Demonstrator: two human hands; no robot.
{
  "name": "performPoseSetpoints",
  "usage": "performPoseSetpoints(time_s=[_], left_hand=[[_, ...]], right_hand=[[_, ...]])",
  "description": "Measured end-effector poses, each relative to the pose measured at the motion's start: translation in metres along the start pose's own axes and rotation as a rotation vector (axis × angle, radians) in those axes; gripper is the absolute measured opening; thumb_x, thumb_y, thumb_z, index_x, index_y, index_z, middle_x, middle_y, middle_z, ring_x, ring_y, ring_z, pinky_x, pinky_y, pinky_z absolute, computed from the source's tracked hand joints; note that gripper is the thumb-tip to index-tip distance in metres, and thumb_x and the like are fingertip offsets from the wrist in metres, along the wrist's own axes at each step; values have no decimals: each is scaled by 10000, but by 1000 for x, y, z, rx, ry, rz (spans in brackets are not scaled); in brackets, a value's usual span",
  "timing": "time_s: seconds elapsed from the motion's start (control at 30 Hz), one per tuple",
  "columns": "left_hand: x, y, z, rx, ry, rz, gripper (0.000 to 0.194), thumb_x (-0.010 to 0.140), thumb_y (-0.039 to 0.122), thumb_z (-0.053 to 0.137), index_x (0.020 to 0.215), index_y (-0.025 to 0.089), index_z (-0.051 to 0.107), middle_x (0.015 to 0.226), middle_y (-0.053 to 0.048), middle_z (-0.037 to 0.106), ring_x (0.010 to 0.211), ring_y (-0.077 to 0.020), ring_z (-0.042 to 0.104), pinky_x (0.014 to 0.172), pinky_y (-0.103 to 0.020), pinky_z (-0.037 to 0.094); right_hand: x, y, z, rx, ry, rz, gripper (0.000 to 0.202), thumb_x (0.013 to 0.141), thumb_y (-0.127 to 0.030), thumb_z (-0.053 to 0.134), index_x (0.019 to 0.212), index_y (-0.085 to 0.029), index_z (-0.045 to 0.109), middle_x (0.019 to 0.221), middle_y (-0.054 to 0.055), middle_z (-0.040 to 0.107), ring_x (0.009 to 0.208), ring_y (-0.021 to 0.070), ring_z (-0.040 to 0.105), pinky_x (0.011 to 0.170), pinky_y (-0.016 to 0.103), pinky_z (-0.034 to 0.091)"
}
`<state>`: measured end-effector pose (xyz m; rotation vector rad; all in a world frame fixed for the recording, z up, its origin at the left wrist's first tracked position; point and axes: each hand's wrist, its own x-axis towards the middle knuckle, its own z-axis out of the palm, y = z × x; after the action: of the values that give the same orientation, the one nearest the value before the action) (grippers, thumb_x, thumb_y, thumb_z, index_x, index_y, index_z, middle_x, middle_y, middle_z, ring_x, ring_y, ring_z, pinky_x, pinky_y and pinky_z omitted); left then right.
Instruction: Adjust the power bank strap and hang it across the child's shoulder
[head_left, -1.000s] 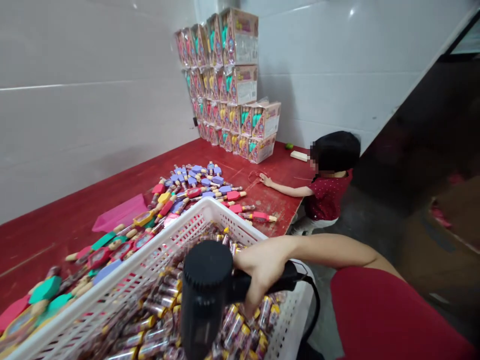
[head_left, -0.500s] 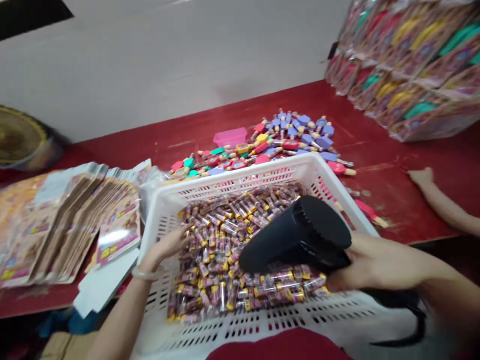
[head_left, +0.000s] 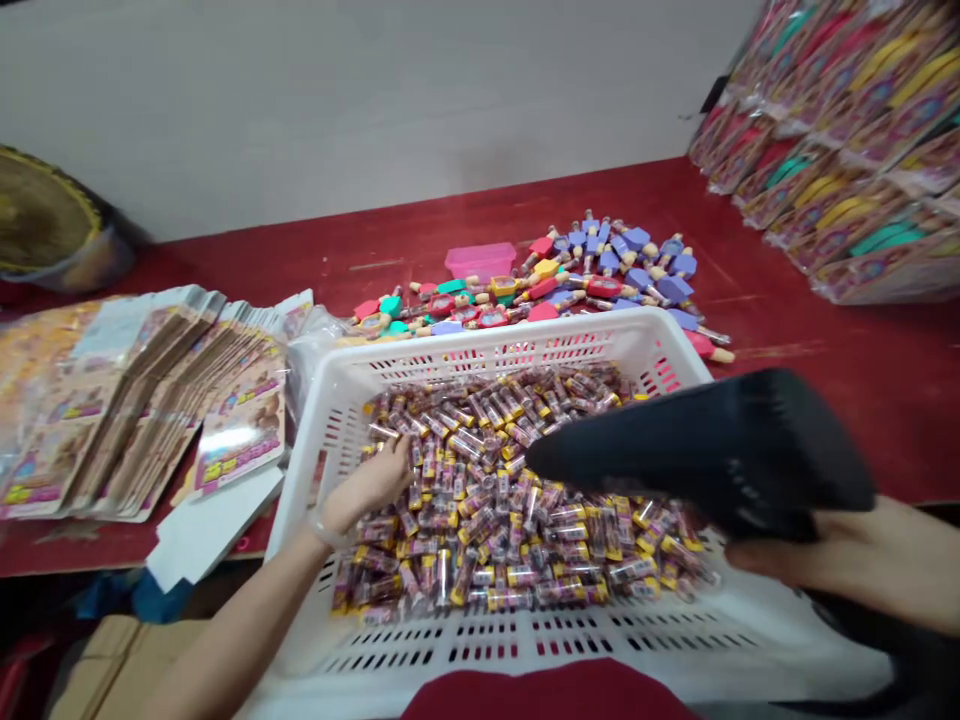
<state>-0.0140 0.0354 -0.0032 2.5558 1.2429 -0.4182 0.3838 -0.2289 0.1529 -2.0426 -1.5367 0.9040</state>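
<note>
A white plastic basket (head_left: 300, 500) is filled with small clear tubes (head_left: 480, 500) that have yellow ends and printed wraps. My left hand (head_left: 379, 478) reaches over its left side, fingers stretched out onto the tubes; the fingertips are hard to tell from them. A bracelet circles that wrist. At the right, my right hand (head_left: 877, 560) grips a black hair dryer (head_left: 697, 450) by its handle. The dryer's narrow nozzle points left, above the tubes. Its cord hangs at the lower right, blurred.
Colourful toy pieces (head_left: 600, 285) lie behind the basket beside a pink tray (head_left: 480, 262) on the red table (head_left: 787, 390). Printed cards (head_left: 180, 400) are stacked left, near a round tub (head_left: 56, 225). Bagged packs (head_left: 847, 150) stand at the back right.
The hair dryer and my right hand have swung to the right, uncovering more tubes. My left hand has moved slightly rightward over the tubes. Another person's hand at the right has left the view.
</note>
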Motion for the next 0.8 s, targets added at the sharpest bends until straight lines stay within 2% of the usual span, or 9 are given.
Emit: performPoseSetpoints(time_s=[0.07, 0.13, 0.2, 0.27, 0.37, 0.47, 0.57, 0.7, 0.8], left_hand=[[-5, 18, 10, 78, -11, 10, 754, 901, 281, 469, 1566, 17, 232, 1547, -367, 348, 1442, -415, 416, 1097, -536, 429], [-9, 30, 14, 92, -32, 65, 746, 886, 277, 517, 1577, 124, 283, 1583, -302, 344, 1478, -399, 365, 1140, -563, 382], [-11, 33, 7, 28, -64, 146, 674, 904, 286, 505, 1558, 213, 356, 1592, -213, 391, 1449, -352, 428, 1147, -519, 396], [-10, 27, -7, -83, -60, 153, 612, 952, 321, 442, 1553, 236, 367, 1524, -162, 508, 1325, -308, 572, 1082, -448, 473], [-6, 4, -30, -205, 117, -23, 570, 983, 335, 372, 1537, 200, 382, 1379, -146, 643, 1171, -290, 674, 1008, -415, 517], [-2, -22, -40, -305, 336, -175, 539, 974, 328, 364, 1458, 118, 479, 1396, -181, 622, 1227, -312, 639, 1062, -443, 483], [0, -38, -40, -477, 480, -174, 508, 966, 341, 376, 1381, 105, 550, 1385, -159, 634, 1260, -276, 614, 1114, -415, 451], [2, -45, -41, -684, 652, -206, 510, 960, 369, 398, 1359, 94, 556, 1355, -153, 653, 1243, -247, 619, 1126, -411, 448], [3, -45, -44, -792, 739, -205, 507, 957, 401, 423, 1336, 100, 575, 1342, -148, 662, 1223, -237, 630, 1123, -407, 454]], right_hand=[[5, -19, 11, 43, -172, -48, 398, 721, -635, 761, 933, -302, 814, 985, 42, 765, 1033, 384, 688, 971, 446, 579], [14, -34, 20, 68, -209, -121, 416, 714, -618, 775, 965, -287, 802, 994, 39, 761, 1011, 372, 690, 993, 442, 562], [25, -42, 26, 79, -135, -160, 437, 712, -643, 770, 936, -267, 790, 984, 47, 760, 999, 373, 685, 1012, 453, 544], [39, -45, 29, 84, -24, -156, 506, 713, -694, 744, 934, -241, 775, 1003, 73, 758, 1001, 386, 676, 1012, 485, 534], [58, -49, 32, 94, 74, -167, 638, 726, -723, 708, 1087, -197, 736, 1112, 110, 732, 1043, 398, 647, 980, 507, 534], [72, -63, 40, 80, -74, -190, 607, 785, -634, 702, 1183, -177, 681, 1186, 118, 691, 1081, 381, 620, 940, 479, 540], [87, -85, 52, 154, -225, -227, 563, 755, -575, 748, 1130, -163, 667, 1110, 117, 687, 1004, 353, 632, 842, 445, 566], [114, -117, 74, 368, -199, -259, 632, 716, -571, 773, 1152, -150, 594, 955, 93, 661, 811, 273, 625, 674, 380, 558], [124, -128, 82, 362, -189, -235, 633, 736, -574, 738, 1152, -129, 566, 870, 78, 640, 744, 250, 607, 604, 353, 537]])
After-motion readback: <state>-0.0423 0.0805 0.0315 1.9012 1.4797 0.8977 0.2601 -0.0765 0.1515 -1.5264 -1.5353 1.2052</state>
